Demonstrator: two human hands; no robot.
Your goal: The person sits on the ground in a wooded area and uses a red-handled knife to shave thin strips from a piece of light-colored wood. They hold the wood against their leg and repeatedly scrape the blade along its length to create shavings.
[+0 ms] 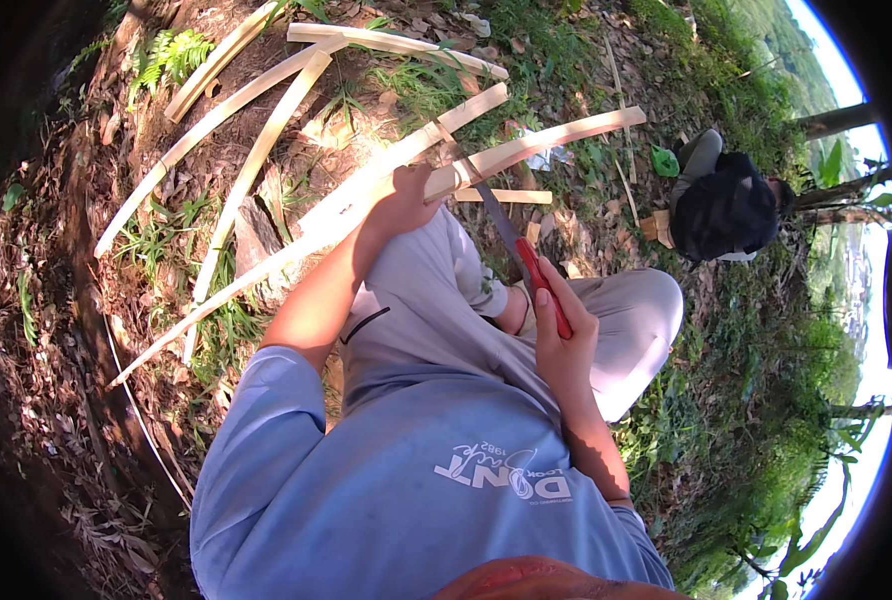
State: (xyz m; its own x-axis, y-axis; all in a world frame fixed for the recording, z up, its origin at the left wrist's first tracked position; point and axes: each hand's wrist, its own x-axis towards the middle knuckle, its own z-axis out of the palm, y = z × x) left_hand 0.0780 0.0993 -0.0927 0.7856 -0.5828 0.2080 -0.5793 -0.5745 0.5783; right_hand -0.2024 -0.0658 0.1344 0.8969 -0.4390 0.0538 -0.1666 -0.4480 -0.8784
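Left hand [404, 203] clasps wooden strip [566, 137]; right hand [568, 338] grips saw [527, 260], blade [496, 207] crossing strip beside left hand. Cut appears unfinished.

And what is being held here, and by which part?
Right grip holds the saw by its red handle. Left grip is at the wood strips; its exact hold cannot be told.

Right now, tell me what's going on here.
A seated person holds a red-handled saw in the right hand, its blade lying across a pale wooden strip. The left hand grips the wood to the left of the blade. More strips lie on the ground, and another person sits off to the right.
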